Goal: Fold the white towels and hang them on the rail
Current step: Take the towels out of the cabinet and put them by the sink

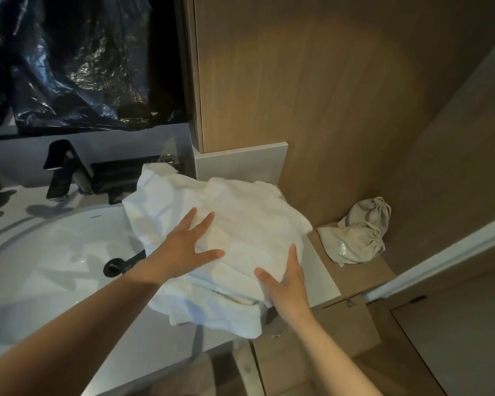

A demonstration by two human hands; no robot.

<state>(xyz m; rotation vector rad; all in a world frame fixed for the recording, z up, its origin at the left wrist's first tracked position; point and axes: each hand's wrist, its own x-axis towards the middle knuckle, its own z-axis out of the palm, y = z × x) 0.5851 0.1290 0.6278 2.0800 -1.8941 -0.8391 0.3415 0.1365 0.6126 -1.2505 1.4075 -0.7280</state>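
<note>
A crinkled black plastic sheet [69,67] is hanging at the far left above a black faucet [66,172]. Below them a white sink basin [49,252] is sitting in the counter [322,270], with a black drain fitting [115,265] at its bottom.

Right of the basin, the white towels [249,212] are lying in one rumpled pile on the counter (soft terry cloth, with several layers showing along the near edge). The pile is spilling over the basin's right rim and hanging past the counter's front edge. Its long axis is running from the back wall, just beside the faucet, toward the person, and one loose corner is pointing right.

The left grip [187,247] is resting palm down on the pile's left-middle part, its fingers straight, fanned apart and pointing away toward the wall. The right grip [287,284] is lying on the pile's near right edge, its fingers straight and together and its thumb angled out to the left. Neither is pinching any cloth; most of the pile is lying between and beyond the two grips.

Further right, a grey drawstring bag [357,235] is sitting crumpled on a wooden ledge [383,267] against the wood-panelled wall [326,81], apart from the towels.
</note>
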